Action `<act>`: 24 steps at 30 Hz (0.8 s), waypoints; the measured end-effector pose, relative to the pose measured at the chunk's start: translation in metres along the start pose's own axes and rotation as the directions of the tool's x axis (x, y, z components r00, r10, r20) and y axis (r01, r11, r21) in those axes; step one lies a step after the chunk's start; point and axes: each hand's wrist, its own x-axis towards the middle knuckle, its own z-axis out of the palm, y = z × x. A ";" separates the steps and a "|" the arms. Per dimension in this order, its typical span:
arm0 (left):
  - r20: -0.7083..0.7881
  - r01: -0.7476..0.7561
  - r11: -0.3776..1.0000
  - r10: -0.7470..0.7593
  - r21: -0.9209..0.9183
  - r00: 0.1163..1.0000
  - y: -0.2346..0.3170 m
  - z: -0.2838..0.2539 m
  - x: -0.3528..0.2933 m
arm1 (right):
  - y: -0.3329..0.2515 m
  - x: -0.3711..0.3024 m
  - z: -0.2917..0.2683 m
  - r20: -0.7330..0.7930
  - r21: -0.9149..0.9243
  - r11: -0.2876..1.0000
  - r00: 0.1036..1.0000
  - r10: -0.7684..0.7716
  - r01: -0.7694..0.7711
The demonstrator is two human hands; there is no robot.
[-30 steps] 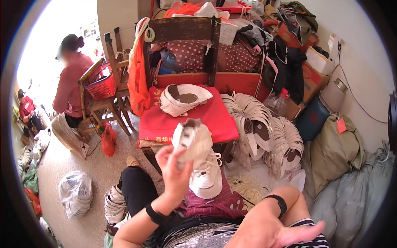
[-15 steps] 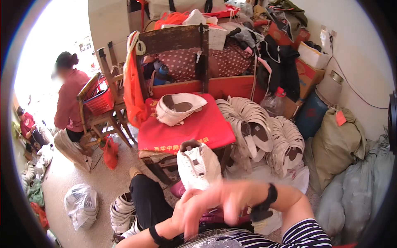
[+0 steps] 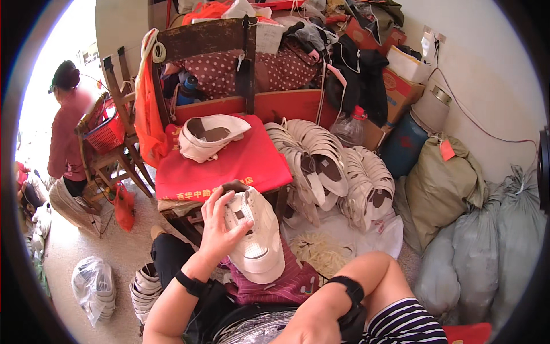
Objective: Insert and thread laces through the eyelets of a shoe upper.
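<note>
The left hand [image 3: 219,226] is raised in front of the person, fingers spread and curled around the near side of a white shoe upper [image 3: 255,238], which it holds up over the lap. The upper lies to the right of the palm, its toe pointing down toward the striped cloth [image 3: 286,284] on the knees and its open heel end up near the edge of the red cloth [image 3: 229,166]. The fingers press on its tongue and side; the thumb is hidden behind it.

The right forearm [image 3: 349,286], with a black wristband [image 3: 349,289], crosses the lower part of the view, well apart from the upper. The right hand itself seems to lie below the frame's edge, so its grip cannot be judged.

On the red cloth rests another white upper [image 3: 209,136]. Just right of it stand stacks of uppers [image 3: 338,172]. A person in pink [image 3: 66,137] stands far left by a red basket [image 3: 106,133].
</note>
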 end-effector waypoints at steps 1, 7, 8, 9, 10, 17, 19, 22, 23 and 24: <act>0.006 -0.005 1.000 0.005 0.012 1.000 -0.001 0.001 -0.001 | 0.001 -0.002 -0.001 -0.013 -0.045 0.999 1.000 0.014 -0.015; 0.014 -0.053 0.998 0.053 -0.014 0.998 -0.013 0.008 -0.003 | -0.005 -0.018 -0.020 -0.088 -0.366 0.923 0.992 0.091 -0.117; 0.023 -0.039 0.999 0.039 -0.015 0.999 -0.015 0.006 -0.007 | -0.002 -0.018 -0.027 -0.085 -0.407 0.905 0.991 0.101 -0.127; 0.032 -0.024 1.000 0.024 -0.015 0.999 -0.016 0.004 -0.009 | 0.000 -0.018 -0.036 -0.082 -0.447 0.884 0.991 0.110 -0.135; 0.029 -0.015 1.000 0.015 -0.023 0.999 -0.016 0.004 -0.008 | 0.003 -0.018 -0.045 -0.077 -0.487 0.862 0.990 0.119 -0.141; 0.045 -0.043 0.999 0.043 -0.009 0.998 -0.018 0.012 -0.005 | -0.046 -0.107 -0.191 -0.691 -0.723 0.600 0.380 -0.615 -0.344; 0.044 -0.047 0.999 0.047 0.008 0.998 -0.021 0.013 -0.009 | -0.017 -0.112 -0.211 -0.726 -0.687 0.650 0.351 -0.592 -0.325; 0.017 -0.012 0.996 0.014 -0.092 1.000 -0.033 0.019 -0.014 | 0.006 -0.128 -0.239 -0.751 -0.656 0.702 0.335 -0.569 -0.278; 0.034 -0.008 0.996 0.011 -0.093 0.999 -0.036 0.020 -0.012 | 0.013 -0.138 -0.251 -0.743 -0.663 0.705 0.338 -0.578 -0.252; 0.054 -0.012 0.997 0.016 -0.077 0.998 -0.039 0.022 -0.009 | 0.016 -0.146 -0.259 -0.698 -0.699 0.514 0.319 -0.641 -0.497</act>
